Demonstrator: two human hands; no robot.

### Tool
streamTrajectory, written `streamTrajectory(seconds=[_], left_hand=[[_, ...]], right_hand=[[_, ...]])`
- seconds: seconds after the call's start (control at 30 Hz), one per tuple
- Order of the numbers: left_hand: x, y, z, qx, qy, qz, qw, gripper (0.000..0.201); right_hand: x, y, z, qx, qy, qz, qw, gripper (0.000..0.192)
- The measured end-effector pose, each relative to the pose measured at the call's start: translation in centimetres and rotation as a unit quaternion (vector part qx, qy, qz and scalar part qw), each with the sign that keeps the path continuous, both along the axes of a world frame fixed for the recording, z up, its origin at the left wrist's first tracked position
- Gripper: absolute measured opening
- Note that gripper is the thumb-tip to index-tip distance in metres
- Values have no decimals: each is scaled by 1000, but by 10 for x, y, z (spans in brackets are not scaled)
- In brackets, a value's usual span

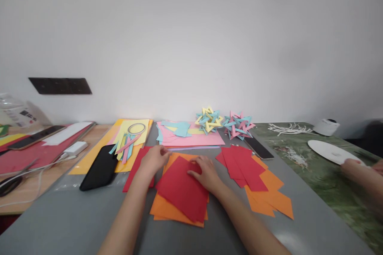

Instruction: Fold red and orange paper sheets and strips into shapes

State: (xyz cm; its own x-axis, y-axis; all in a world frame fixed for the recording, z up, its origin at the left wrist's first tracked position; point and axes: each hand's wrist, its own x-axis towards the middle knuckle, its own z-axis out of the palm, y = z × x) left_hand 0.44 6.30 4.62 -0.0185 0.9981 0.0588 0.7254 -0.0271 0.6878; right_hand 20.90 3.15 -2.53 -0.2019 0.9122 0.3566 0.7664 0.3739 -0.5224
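Ctr frame: left hand (154, 159) flat, fingers open, on upper edge of red sheet (182, 191); right hand (205, 173) also open, pressing same sheet, atop orange stack (167, 209). Sheet looks flat, no fold visible yet. Two finished paper stars (223, 122) upper ctr; cut squares (254, 175) right of ctr unused. Judged: early on this piece.

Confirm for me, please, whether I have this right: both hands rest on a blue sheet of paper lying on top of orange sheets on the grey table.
Not quite: the sheet is red, not blue. The head view shows the left hand and the right hand resting on a red sheet that lies on top of orange sheets on the grey table. The rest stands.
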Motion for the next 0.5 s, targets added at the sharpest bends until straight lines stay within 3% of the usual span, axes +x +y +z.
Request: streamTrajectory(seconds=[0.17, 0.33, 0.4, 0.5], left_hand=[[-1, 1, -1, 3, 13, -13, 1000, 25], [14, 0, -12, 7, -24, -49, 998, 31], [19, 3, -17, 38, -47, -42, 997, 38], [24, 8, -22, 87, -94, 6, 992, 49]], right_hand=[[8, 12, -15, 19, 16, -101, 995, 27], [16, 22, -21, 26, 174, -121, 977, 19], [18, 25, -20, 29, 264, -120, 957, 18], [21, 30, -19, 28, 419, -119, 900, 22]])
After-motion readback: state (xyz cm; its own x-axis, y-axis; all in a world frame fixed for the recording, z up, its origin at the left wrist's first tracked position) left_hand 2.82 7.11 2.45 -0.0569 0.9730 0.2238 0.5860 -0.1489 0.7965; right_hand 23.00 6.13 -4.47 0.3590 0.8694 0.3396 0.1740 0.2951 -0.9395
